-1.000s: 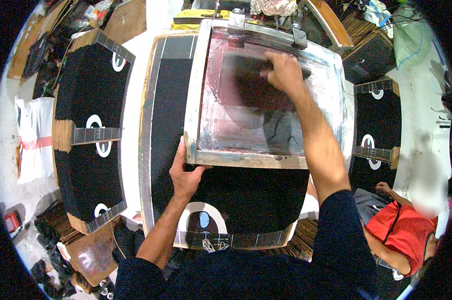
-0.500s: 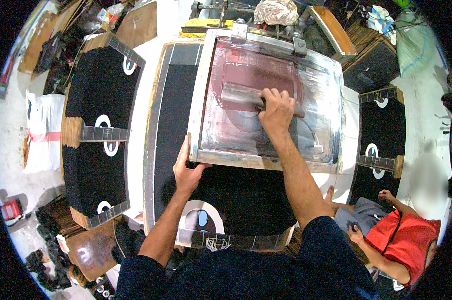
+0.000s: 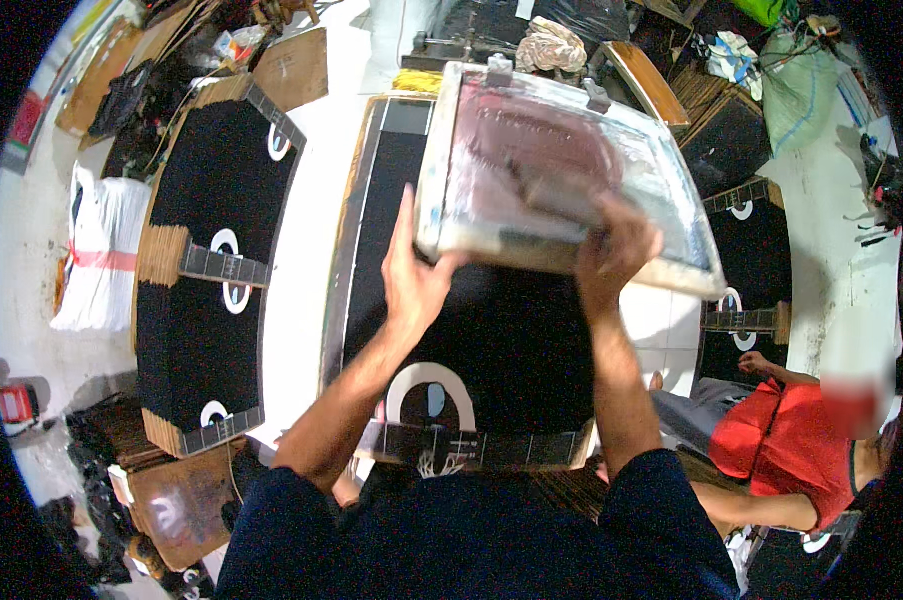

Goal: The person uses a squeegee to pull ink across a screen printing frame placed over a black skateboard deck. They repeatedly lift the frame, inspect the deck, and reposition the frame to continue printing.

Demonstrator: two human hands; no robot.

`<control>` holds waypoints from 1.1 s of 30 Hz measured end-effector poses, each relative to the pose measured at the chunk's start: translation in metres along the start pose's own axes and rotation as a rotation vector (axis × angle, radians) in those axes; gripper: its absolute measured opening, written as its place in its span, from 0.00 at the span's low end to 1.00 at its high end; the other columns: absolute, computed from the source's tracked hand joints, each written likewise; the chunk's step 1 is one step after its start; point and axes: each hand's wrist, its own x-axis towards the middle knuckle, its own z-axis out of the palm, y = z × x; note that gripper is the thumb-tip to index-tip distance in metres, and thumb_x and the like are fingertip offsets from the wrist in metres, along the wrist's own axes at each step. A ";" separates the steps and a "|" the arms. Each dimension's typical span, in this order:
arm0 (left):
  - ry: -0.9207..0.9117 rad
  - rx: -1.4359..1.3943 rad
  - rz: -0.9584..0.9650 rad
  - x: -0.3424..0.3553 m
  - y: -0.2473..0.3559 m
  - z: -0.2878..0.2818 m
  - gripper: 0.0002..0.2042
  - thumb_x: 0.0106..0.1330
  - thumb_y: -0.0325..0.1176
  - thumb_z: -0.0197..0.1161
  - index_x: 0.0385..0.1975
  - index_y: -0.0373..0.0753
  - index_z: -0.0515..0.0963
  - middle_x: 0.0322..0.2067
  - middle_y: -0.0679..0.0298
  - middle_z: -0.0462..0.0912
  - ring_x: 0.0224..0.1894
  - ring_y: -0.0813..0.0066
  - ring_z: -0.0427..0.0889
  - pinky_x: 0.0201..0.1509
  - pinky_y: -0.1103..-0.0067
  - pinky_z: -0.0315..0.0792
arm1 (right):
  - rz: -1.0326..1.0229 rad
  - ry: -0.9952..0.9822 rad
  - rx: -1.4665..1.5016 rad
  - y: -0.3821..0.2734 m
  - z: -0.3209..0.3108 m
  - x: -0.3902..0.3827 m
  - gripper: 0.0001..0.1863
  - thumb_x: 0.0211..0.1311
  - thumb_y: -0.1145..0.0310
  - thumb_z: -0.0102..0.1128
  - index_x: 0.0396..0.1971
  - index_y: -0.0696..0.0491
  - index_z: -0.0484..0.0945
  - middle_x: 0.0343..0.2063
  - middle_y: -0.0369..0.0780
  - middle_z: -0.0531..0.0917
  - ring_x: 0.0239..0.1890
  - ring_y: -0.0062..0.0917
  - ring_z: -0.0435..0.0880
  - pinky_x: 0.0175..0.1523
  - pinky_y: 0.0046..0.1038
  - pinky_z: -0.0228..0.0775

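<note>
Both hands grip the near edge of the printing screen frame (image 3: 561, 180), tilted above the black fabric (image 3: 491, 340). The left hand (image 3: 411, 275) has its fingers clamped on the frame's near-left corner. The right hand (image 3: 611, 250) has its fingers closed over the edge to the right.

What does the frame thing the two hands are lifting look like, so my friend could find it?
Start at the big black board in the middle with a white arch printed near its bottom. Tilted above its top end is the printing screen, gripped by the left hand and right hand. Only it has a pale frame around reddish, see-through mesh.
</note>
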 end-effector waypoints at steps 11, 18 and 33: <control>0.147 -0.134 0.053 0.058 -0.060 -0.132 0.51 0.57 0.41 0.81 0.74 0.26 0.56 0.57 0.42 0.81 0.45 0.66 0.88 0.49 0.71 0.82 | -0.170 0.046 -0.186 0.016 0.005 0.234 0.21 0.57 0.68 0.67 0.53 0.39 0.82 0.44 0.34 0.85 0.53 0.37 0.79 0.61 0.45 0.63; -0.056 0.477 -0.794 -0.275 -0.367 -0.231 0.18 0.66 0.45 0.65 0.30 0.33 0.87 0.32 0.41 0.86 0.35 0.43 0.87 0.42 0.62 0.80 | -0.186 0.060 -0.211 0.040 0.015 0.262 0.20 0.60 0.62 0.69 0.54 0.39 0.82 0.46 0.35 0.86 0.50 0.39 0.81 0.58 0.46 0.67; 0.012 0.701 -1.005 -0.491 -0.303 -0.173 0.17 0.72 0.51 0.59 0.55 0.56 0.85 0.47 0.62 0.88 0.55 0.56 0.81 0.64 0.55 0.65 | 0.039 -0.054 -0.229 0.040 0.014 0.291 0.20 0.63 0.53 0.69 0.54 0.38 0.84 0.36 0.42 0.90 0.37 0.40 0.89 0.47 0.40 0.77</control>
